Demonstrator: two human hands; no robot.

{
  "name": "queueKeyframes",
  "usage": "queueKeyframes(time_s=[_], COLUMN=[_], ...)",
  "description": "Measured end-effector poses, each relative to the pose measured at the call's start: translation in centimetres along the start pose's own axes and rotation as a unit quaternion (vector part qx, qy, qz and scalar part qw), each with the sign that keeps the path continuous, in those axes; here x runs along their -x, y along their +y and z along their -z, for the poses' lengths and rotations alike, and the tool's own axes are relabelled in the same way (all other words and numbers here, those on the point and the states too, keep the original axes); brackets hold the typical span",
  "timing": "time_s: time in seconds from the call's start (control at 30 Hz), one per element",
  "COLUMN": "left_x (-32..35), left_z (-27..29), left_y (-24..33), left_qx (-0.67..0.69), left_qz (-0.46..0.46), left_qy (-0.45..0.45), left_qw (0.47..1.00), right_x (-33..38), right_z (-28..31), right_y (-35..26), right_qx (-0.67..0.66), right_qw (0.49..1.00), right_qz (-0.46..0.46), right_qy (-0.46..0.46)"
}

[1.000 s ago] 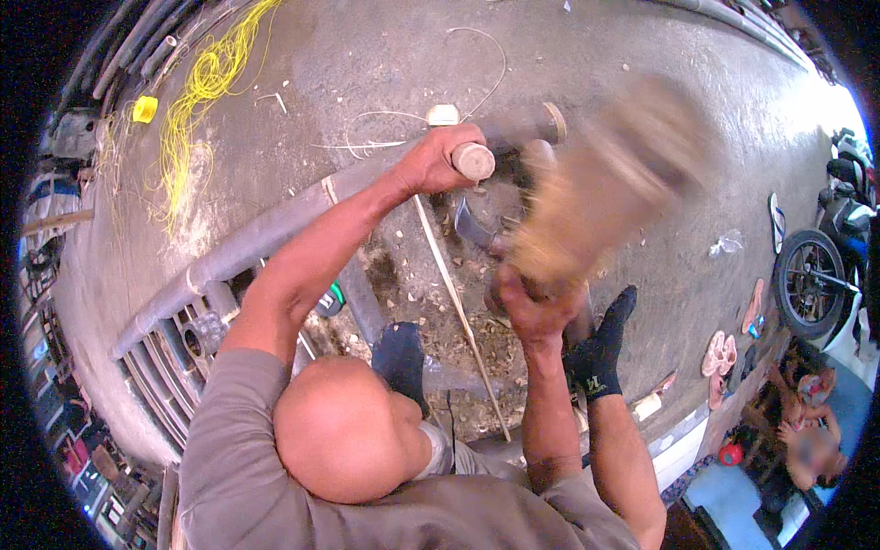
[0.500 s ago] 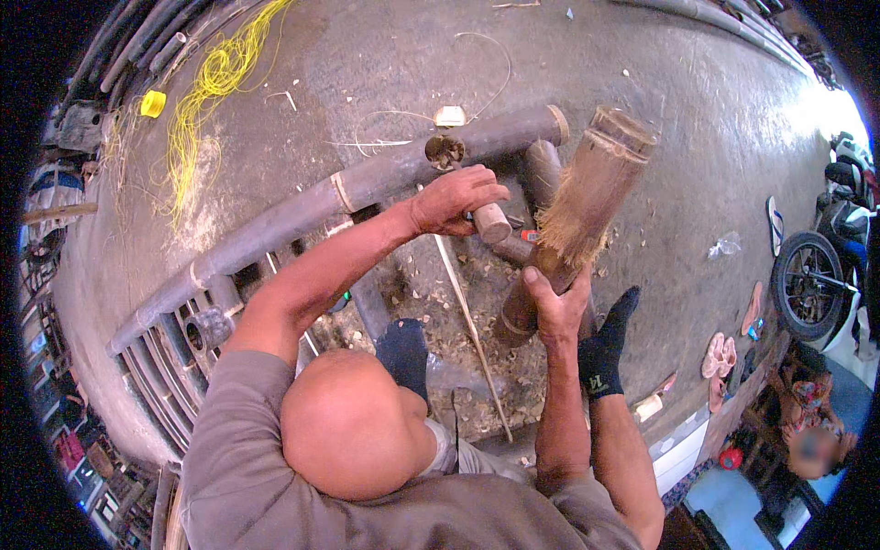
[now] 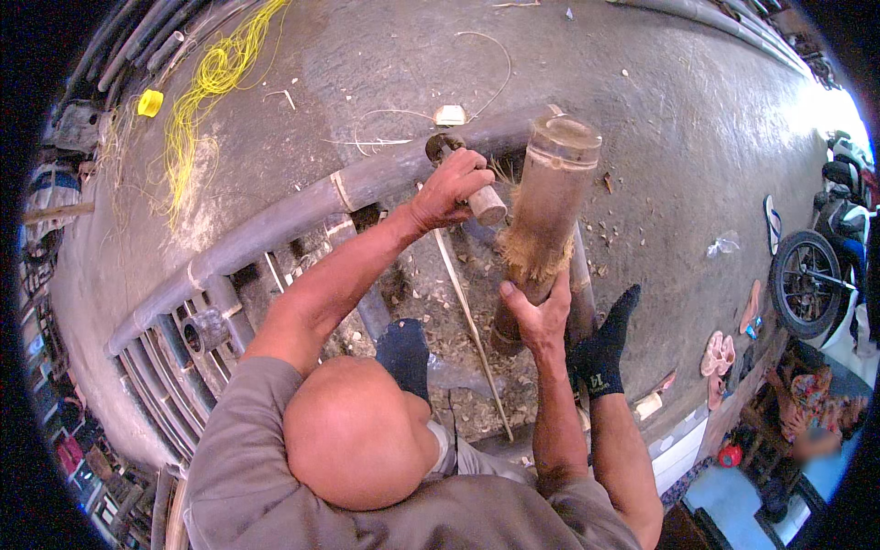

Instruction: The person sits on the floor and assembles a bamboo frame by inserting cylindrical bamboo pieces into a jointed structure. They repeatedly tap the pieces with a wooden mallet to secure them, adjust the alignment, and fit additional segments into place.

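My left hand is closed round a chisel-like tool's wooden handle, its butt toward the bamboo mallet. The far end of the tool meets a round hole in the long grey bamboo pole; its tip is hidden there. In my right hand, a thick bamboo length stands tilted upward, held near its lower end like a mallet. Its middle is frayed into pale fibres. A small gap shows between this bamboo and the handle butt.
Bamboo rungs join the pole into a frame at the left. Wood chips and a thin stick lie between my feet. Yellow string tangles at the far left. Sandals, a motorbike wheel and a seated person are at the right.
My right hand has swung the bamboo mallet left, closer to the handle, and its top end has tipped left. My left hand has shifted slightly left, with the tool now at the hole.
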State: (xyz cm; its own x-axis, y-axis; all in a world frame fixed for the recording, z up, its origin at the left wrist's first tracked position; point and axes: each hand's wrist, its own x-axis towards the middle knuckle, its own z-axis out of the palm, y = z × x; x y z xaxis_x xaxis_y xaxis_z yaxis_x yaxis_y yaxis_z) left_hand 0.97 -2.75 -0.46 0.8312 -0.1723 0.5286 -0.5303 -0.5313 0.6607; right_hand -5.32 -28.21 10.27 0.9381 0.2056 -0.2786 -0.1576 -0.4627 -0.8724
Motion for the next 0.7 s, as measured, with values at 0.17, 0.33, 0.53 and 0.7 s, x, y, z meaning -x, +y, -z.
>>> queueKeyframes(time_s=[0.17,0.33,0.53,0.7], left_x=[0.0,-0.1,-0.1,0.3], left_z=[-0.9,-1.3,-0.5,0.1], left_y=[0.0,0.6,-0.6,-1.1], left_qx=[0.002,0.022,-0.014,-0.011], left_qz=[-0.001,0.026,-0.023,0.012], left_qy=[0.065,0.066,0.018,-0.038], left_qw=[0.998,0.997,0.999,0.999], right_x=[-0.2,-0.2,-0.1,-0.1], right_z=[0.3,0.4,-0.2,-0.3], right_y=[-0.3,-0.6,0.8,1.1], right_qx=[-0.020,-0.017,-0.040,-0.048], right_qw=[1.000,1.000,0.999,0.999], right_qz=[0.013,0.001,-0.020,-0.011], right_qy=[0.002,0.004,-0.009,-0.013])
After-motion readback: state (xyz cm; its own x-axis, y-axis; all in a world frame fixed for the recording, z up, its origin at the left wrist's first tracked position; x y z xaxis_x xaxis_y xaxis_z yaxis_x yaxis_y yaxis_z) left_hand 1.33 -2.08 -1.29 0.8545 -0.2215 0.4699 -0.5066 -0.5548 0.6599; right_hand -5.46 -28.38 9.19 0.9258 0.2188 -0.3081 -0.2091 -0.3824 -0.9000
